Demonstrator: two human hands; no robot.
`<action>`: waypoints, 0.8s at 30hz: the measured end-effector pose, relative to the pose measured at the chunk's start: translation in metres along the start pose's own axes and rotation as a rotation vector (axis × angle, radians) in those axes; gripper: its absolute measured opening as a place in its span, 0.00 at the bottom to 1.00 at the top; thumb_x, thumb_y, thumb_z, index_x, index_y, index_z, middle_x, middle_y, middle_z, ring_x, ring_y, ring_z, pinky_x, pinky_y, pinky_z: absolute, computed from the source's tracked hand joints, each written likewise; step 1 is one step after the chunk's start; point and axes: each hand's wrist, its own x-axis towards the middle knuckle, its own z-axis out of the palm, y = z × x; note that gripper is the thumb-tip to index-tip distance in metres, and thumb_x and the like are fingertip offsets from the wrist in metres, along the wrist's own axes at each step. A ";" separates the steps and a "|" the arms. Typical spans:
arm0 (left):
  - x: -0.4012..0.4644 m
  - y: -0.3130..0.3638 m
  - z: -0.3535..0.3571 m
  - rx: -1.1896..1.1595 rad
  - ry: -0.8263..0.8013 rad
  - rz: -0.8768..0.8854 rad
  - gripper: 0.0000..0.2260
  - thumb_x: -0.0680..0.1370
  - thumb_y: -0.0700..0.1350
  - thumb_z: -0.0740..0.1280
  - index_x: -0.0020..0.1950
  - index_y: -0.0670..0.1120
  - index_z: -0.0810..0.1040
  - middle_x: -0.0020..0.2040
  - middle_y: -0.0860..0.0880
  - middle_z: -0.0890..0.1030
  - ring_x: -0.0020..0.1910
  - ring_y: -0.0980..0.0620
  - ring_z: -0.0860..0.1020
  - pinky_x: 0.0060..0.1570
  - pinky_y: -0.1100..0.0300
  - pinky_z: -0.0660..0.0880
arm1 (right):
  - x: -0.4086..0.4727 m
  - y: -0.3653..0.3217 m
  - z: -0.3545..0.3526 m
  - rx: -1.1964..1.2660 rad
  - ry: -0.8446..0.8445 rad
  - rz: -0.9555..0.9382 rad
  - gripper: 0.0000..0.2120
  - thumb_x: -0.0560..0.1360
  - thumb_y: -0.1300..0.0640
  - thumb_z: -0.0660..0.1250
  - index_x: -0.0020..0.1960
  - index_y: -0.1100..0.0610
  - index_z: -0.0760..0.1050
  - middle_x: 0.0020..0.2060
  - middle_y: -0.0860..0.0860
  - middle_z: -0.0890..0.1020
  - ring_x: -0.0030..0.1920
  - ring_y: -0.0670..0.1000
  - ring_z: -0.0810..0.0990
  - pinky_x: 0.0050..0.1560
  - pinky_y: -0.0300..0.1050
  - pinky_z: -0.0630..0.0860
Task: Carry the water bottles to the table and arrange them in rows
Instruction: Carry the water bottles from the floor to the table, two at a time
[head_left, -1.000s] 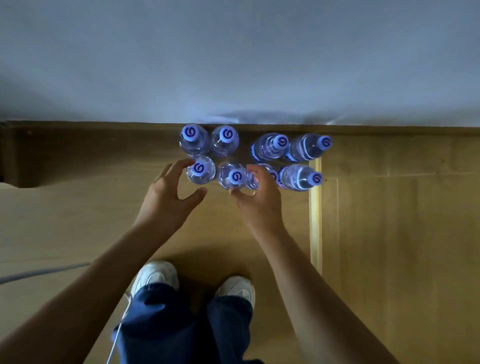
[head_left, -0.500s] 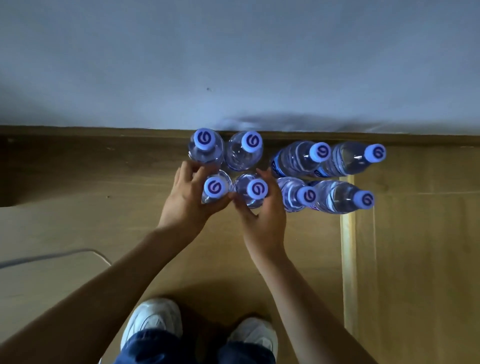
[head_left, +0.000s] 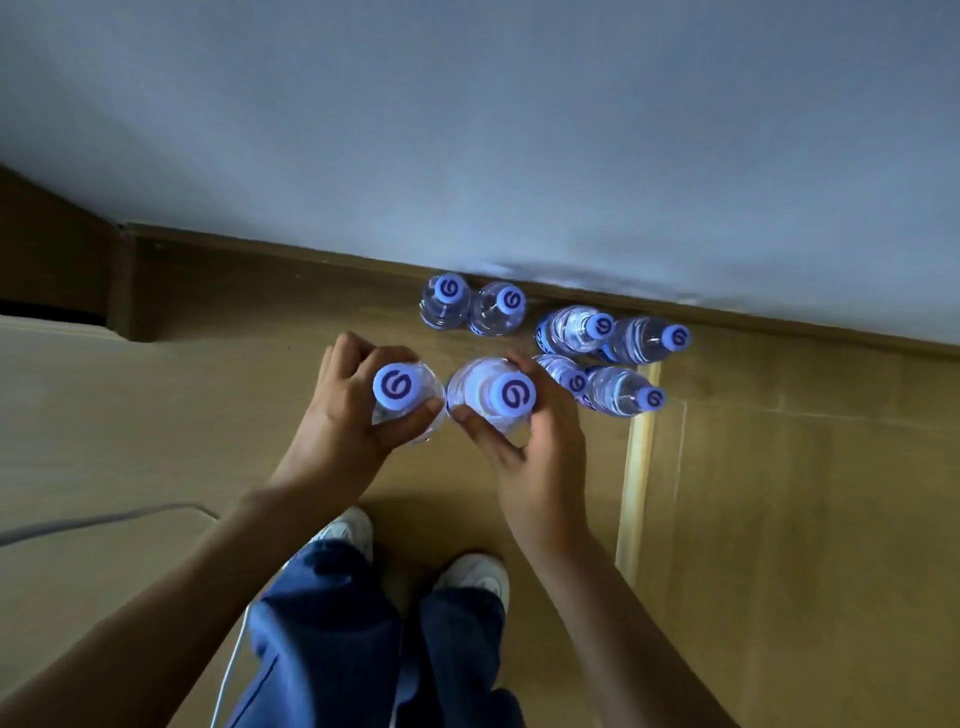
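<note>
Head view: both hands are loaded! The left hand (head_left: 337, 415) wraps its fingers round one water bottle (head_left: 402, 397), and the right hand (head_left: 535, 447) grips a second bottle (head_left: 491, 397) just beside it, caps up, long axes upright, the two nearly touching. Six more bottles (head_left: 550, 338) stand on the floor (head_left: 779, 493) by the wall (head_left: 467, 130), just beyond the knuckles. No worktop in sight, so I'd judge the carry means turning away, arms bent and close in.

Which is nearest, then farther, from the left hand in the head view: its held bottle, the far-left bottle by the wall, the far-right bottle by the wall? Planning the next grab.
1. Held clear plastic bottle with blue cap, gripped by the left hand.
2. Far-left clear bottle by the wall, beyond the hand.
3. Far-right clear bottle by the wall, farthest right.
</note>
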 end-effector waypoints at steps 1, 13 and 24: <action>-0.009 0.017 -0.013 0.022 -0.003 0.007 0.17 0.71 0.52 0.71 0.57 0.47 0.79 0.49 0.59 0.67 0.50 0.49 0.72 0.50 0.66 0.71 | -0.004 -0.021 -0.013 -0.004 -0.034 -0.010 0.27 0.72 0.45 0.73 0.64 0.59 0.75 0.57 0.46 0.78 0.59 0.49 0.77 0.62 0.37 0.71; -0.107 0.240 -0.178 -0.143 0.167 0.011 0.14 0.75 0.54 0.72 0.54 0.48 0.76 0.51 0.51 0.78 0.48 0.58 0.77 0.43 0.73 0.72 | -0.033 -0.271 -0.153 -0.003 -0.209 -0.214 0.30 0.70 0.40 0.71 0.67 0.54 0.74 0.57 0.44 0.79 0.60 0.43 0.75 0.60 0.33 0.72; -0.266 0.407 -0.331 -0.205 0.641 0.086 0.08 0.73 0.48 0.71 0.49 0.48 0.78 0.46 0.48 0.80 0.44 0.59 0.78 0.45 0.71 0.72 | -0.096 -0.503 -0.234 0.178 -0.463 -0.582 0.22 0.66 0.36 0.74 0.57 0.36 0.72 0.48 0.29 0.76 0.52 0.45 0.78 0.52 0.31 0.74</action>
